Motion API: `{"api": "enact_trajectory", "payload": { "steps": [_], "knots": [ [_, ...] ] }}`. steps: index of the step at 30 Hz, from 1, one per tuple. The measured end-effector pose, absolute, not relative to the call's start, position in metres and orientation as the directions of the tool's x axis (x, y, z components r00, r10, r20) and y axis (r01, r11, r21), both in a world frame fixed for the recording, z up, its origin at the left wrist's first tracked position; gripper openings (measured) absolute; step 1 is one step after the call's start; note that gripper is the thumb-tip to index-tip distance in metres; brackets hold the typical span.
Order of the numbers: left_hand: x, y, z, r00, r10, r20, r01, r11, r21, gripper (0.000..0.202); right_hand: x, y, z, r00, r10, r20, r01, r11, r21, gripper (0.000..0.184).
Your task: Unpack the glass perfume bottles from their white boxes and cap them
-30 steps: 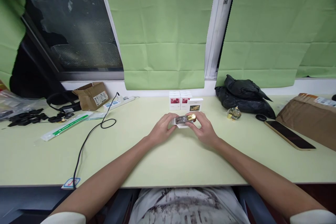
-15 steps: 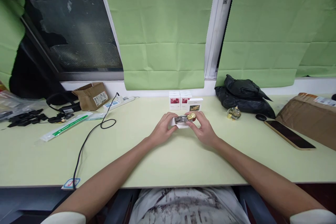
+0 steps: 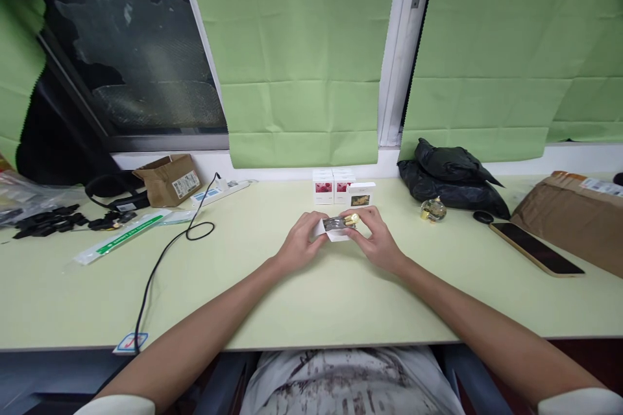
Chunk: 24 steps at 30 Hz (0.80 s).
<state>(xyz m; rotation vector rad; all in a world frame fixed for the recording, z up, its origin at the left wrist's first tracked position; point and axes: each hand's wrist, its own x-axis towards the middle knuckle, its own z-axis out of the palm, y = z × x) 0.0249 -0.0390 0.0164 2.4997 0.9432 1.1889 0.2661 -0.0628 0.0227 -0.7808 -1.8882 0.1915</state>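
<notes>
Far left of the pink-pictured boxes (image 3: 333, 187), a brown carton (image 3: 170, 179) sits at the back of the tabletop (image 3: 277, 318), probably to keep the front free for handwork. Nearer the boxes, a black cable (image 3: 163, 261) lies slack, with a loop.

In front of the boxes and slightly left, the left hand (image 3: 300, 243) has its grip closed on white packaging (image 3: 339, 237), thumb on the near side, seemingly to steady it. The bottle (image 3: 333, 224) lies sideways in that packaging, directly in front of the boxes, its gold cap (image 3: 353, 218) toward the right. The right hand (image 3: 377, 243), to the boxes' front right, narrows its grip around the bottle's cap end, apparently supporting it; exact finger contact is hidden.

Just right of the boxes stands a small white box (image 3: 360, 197), picture facing the person. Farther right of them, a round bottle (image 3: 433, 210) rests before a black bag (image 3: 450, 175), and then a phone (image 3: 534, 249) lies flat.
</notes>
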Motion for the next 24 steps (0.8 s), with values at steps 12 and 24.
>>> {"api": "enact_trajectory", "payload": {
  "steps": [12,24],
  "knots": [
    [0.051,-0.053,0.020,0.415,0.811,0.413,0.166,-0.514,0.841,0.031,0.265,-0.059,0.026,-0.142,0.659,0.739,0.168,0.752,-0.638,0.031],
    [0.051,-0.046,0.007,0.466,0.818,0.336,0.054,-0.406,0.912,0.040,0.269,-0.066,0.035,-0.260,0.606,0.752,0.216,0.795,-0.566,0.045]
  ]
}}
